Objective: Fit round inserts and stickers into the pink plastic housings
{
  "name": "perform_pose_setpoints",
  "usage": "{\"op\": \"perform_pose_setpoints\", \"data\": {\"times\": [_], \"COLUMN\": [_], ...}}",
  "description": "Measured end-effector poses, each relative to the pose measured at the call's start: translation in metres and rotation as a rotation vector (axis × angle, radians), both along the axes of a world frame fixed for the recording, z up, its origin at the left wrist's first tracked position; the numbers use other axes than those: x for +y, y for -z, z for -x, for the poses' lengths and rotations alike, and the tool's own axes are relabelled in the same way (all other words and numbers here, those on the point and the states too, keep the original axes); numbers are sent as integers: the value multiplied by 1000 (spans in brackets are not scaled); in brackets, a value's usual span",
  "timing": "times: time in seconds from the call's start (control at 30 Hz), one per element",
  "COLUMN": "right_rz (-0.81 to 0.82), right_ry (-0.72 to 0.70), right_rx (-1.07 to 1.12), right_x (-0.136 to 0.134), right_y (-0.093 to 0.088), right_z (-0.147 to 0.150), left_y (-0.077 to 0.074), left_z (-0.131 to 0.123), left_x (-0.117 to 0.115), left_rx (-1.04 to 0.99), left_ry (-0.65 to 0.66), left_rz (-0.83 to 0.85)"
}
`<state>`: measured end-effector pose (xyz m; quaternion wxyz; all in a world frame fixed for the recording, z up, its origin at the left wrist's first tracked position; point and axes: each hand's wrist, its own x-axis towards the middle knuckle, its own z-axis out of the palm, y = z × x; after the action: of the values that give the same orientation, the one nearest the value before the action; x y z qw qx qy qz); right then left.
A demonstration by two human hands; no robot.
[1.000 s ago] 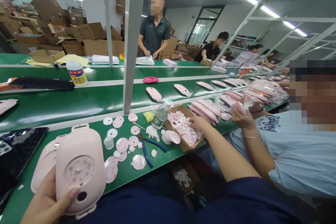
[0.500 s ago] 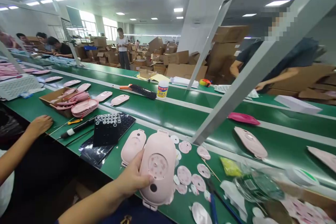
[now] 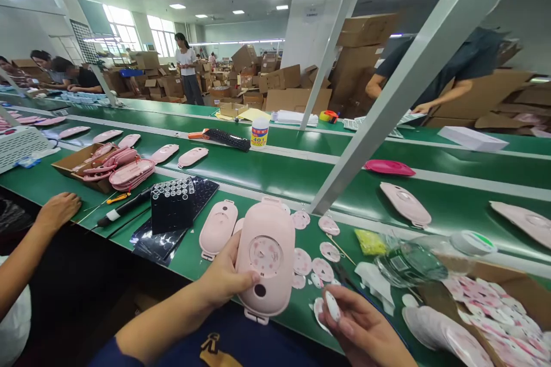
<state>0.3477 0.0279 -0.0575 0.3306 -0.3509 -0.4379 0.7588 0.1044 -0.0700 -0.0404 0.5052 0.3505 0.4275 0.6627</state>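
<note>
My left hand (image 3: 228, 275) grips a pale pink oval plastic cover (image 3: 273, 215), thumb on its front, fingers behind. The cover is tilted up toward me and has a round recess with a printed pattern, a small dark dot below it and a hinge tab at its lower end. My right hand (image 3: 359, 321), low and to the right, pinches a small white printed disc (image 3: 332, 305) between thumb and fingers. Behind the held cover and to its right lie several round pink-patterned discs (image 3: 322, 268). A second pink cover (image 3: 218, 228) rests on the green bench to the left.
A clear plastic bottle (image 3: 408, 266) lies at right beside a cardboard box (image 3: 512, 281) of printed discs. Black sheets (image 3: 172, 212) and an electric screwdriver (image 3: 124, 209) sit at left. A slanted metal post (image 3: 387, 109) crosses the bench. A co-worker's hand (image 3: 60, 209) rests at far left.
My right hand has come into view from the lower right, holding the small white disc. My left hand still holds the pink cover, now slightly higher and further right in the view.
</note>
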Motion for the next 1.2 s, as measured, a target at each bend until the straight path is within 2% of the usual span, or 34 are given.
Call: {"op": "perform_pose_setpoints", "data": {"times": [0.03, 0.1, 0.23, 0.33, 0.47, 0.57, 0.67, 0.87, 1.03, 1.2], "right_rz": [-11, -139, -659, -967, -1233, -1412, -1504, -1521, -1579, -1694], "right_ry": [-7, -8, 33, 18, 30, 64, 83, 198, 167, 194], "right_rx": [6, -4, -107, -184, -270, -316, -413, -624, -630, -594], "right_x": [-4, -8, -11, -13, -18, -20, -21, -23, -22, -14], "right_y": [0, -1, -9, -21, -36, -42, -42, -34, -35, -30], "right_z": [7, 14, 19, 24, 35, 43, 50, 55, 52, 57], "left_y": [-1, -2, -2, -2, 0, 2, 2, 2, 3, 9], "left_z": [0, 1, 3, 1, -5, -10, -15, -16, -17, -16], "left_x": [-2, -7, -10, -9, -6, -4, -3, -1, 0, 3], "left_rx": [17, 70, 189, 194, 186, 187, 177, 181, 168, 98], "left_ry": [-11, -50, -97, -65, -10, 85, 160, 187, 126, 203], "left_rz": [10, 18, 19, 47, 56, 73, 96, 121, 158, 66]}}
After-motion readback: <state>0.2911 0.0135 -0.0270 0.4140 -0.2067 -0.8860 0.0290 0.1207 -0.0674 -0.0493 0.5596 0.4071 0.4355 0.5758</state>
